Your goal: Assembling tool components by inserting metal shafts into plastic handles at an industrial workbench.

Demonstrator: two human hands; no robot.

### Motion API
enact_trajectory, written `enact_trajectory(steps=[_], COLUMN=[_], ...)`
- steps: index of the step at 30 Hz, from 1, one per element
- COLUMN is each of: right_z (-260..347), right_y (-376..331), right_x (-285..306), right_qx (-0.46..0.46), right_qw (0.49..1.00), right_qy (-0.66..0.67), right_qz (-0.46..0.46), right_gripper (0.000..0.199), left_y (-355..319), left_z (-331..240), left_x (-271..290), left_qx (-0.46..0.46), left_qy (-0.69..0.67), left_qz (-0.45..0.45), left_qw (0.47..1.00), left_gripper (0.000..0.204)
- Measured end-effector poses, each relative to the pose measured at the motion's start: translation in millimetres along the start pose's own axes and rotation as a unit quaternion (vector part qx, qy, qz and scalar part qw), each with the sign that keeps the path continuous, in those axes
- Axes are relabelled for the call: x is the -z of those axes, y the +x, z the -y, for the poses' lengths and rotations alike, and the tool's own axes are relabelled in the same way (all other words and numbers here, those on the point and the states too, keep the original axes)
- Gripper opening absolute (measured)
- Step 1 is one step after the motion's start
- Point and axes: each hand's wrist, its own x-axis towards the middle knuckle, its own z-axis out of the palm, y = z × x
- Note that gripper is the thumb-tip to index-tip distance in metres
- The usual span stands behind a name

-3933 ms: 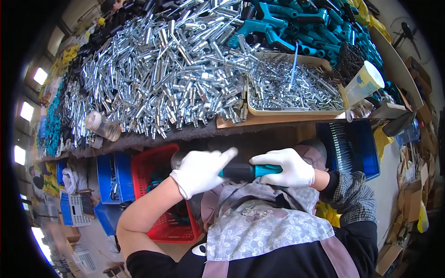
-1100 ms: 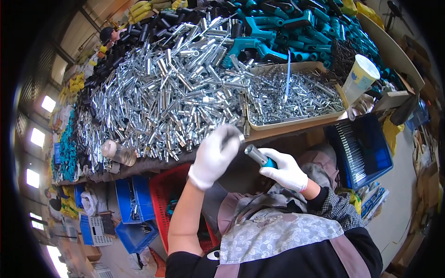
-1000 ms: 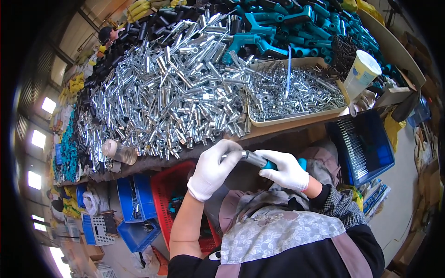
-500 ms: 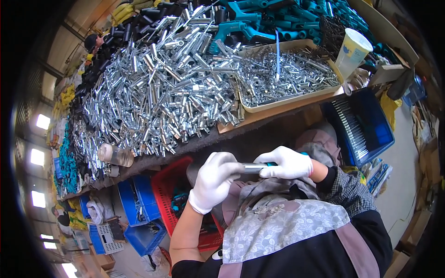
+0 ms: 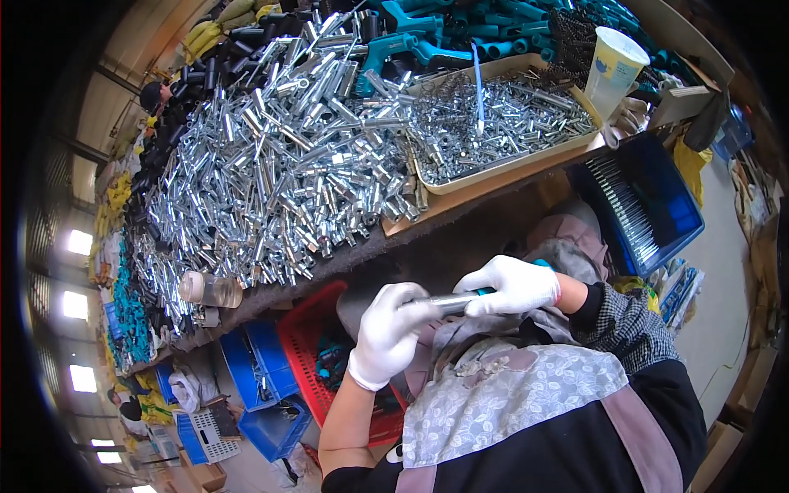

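My right hand (image 5: 518, 286), in a white glove, is wrapped round a teal tool body, of which only small bits show between and above the fingers. A silver metal tube (image 5: 451, 304) sticks out of it to the left. My left hand (image 5: 389, 330), also gloved, has its fingers closed on the tube's other end; they are slightly blurred. Both hands are above my lap, in front of the bench edge. Beyond them lies a big heap of shiny metal fittings (image 5: 271, 164). Teal pistol-shaped bodies (image 5: 411, 48) are piled behind it.
A shallow tray (image 5: 460, 182) of springs and small metal parts sits on the bench, beside a plastic cup (image 5: 615, 72). A clear jar (image 5: 210, 289) lies at the left edge. Below are a red crate (image 5: 297, 355), blue bins (image 5: 260, 368) and a blue box of metal rods (image 5: 670, 234).
The left hand has shifted slightly down and right, its fingers still on the tube, which now tilts a little more. The view has turned slightly.
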Motion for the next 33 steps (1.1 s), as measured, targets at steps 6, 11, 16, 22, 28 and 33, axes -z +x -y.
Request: enact_trajectory(steps=[6,11,16,22,28,33], right_z=[1.6,1.7,3.6,-1.3,4.9,-13.8], right_y=[-3.4,-3.4,-1.4,0.0,1.9,9.0], right_x=[-5.5,-1.2,-4.4,-7.1,-7.7,10.9], right_qx=[0.022,0.018,0.023,0.034,0.07,0.044], right_qw=[0.993,0.997,0.99,0.986,0.989,0.872], right_qy=[-0.102,-0.068,-0.131,-0.151,-0.121,0.335], right_qz=[-0.048,-0.039,-0.057,-0.055,-0.049,0.355], right_gripper=[0.046,0.044,0.045,0.044,0.039,0.038], left_y=[-7.0,5.2,-2.1,-2.3,-7.8,20.6], left_z=[6.5,-6.0,2.9,-3.8,-6.3,-34.7], left_x=[4.5,-3.2,-4.0,-10.9,-13.1,7.9], left_qx=[0.28,-0.03,0.265,-0.049,0.262,-0.229], left_qy=[-0.148,0.07,-0.153,0.14,-0.142,0.063], left_qz=[-0.007,-0.014,-0.037,-0.003,-0.063,0.065], left_qw=[0.948,0.997,0.951,0.989,0.952,0.969], left_gripper=[0.042,0.028,0.034,0.034,0.028,0.022])
